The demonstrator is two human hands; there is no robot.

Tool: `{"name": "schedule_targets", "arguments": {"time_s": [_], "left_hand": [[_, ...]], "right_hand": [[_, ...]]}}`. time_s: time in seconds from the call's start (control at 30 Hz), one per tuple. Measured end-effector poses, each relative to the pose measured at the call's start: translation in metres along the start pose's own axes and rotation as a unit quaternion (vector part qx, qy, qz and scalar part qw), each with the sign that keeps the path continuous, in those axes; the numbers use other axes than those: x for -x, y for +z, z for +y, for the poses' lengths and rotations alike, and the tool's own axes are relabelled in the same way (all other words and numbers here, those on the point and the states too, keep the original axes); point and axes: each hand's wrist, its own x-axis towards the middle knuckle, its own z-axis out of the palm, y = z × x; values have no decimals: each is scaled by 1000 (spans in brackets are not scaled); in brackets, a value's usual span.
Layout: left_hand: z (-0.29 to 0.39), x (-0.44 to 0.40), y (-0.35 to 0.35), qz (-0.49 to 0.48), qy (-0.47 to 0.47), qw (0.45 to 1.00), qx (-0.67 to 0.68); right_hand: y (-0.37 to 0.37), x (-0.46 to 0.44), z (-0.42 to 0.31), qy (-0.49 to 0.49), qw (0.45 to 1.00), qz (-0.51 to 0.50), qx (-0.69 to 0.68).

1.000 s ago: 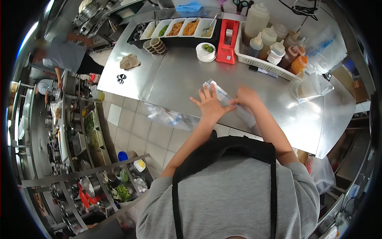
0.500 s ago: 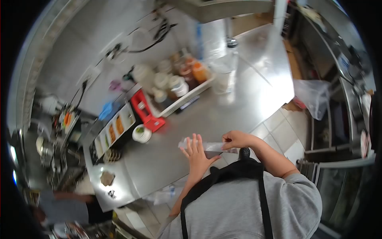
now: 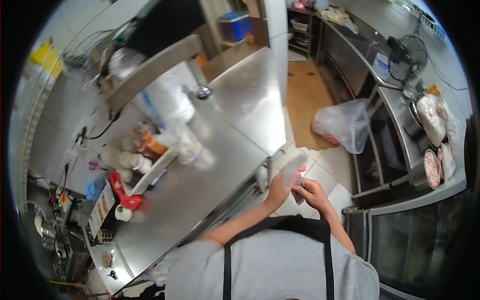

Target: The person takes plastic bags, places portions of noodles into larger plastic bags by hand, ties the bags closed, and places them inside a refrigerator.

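Your two hands are together in front of your apron [image 3: 280, 225], past the edge of the tabletop [image 3: 225, 155] and above the tiled floor [image 3: 327, 175]. The plastic [image 3: 290, 176], thin and clear, is between them, off the tabletop. Its broad upper part lies over the fingers of your left hand [image 3: 278, 192] and tilts up to the right, with fingertips showing at its right edge. Blur and the film hide how tightly those fingers close, so you cannot tell their grip from here. Your right hand [image 3: 314, 194] is just beside the left, its fingers narrow and bent in on the plastic near its lower part. A greyer, narrow end of it shows below those fingers, in the gap between your hands.

To your left, the tabletop carries a white basket [image 3: 156, 174] of bottles [image 3: 155, 144], with a red dispenser [image 3: 119, 190] beside it and small white plates [image 3: 123, 214] near the dispenser's foot. Ahead, a clear bag [image 3: 350, 122] bulges beside the steel shelving, near a sheet of cardboard [image 3: 306, 92]. A glass-fronted fridge [image 3: 425, 235] stands to your right, well apart from your fingers.
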Motion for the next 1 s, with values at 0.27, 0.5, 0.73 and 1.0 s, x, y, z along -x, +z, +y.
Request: {"name": "schedule_targets", "arguments": {"time_s": [0.27,0.5,0.73,1.0], "left_hand": [[-9,-155,66,14,-129,953,273],[9,-265,73,-13,-198,926,320],[-61,-358,72,-51,-109,905,408],[-103,-481,121,-104,-58,955,272]], "right_hand": [[-141,-1,-12,40,995,20,93],[-210,-57,4,39,999,25,-12],[-295,-174,27,110,987,-23,110],[-376,-316,-5,-45,998,-41,-23]]}}
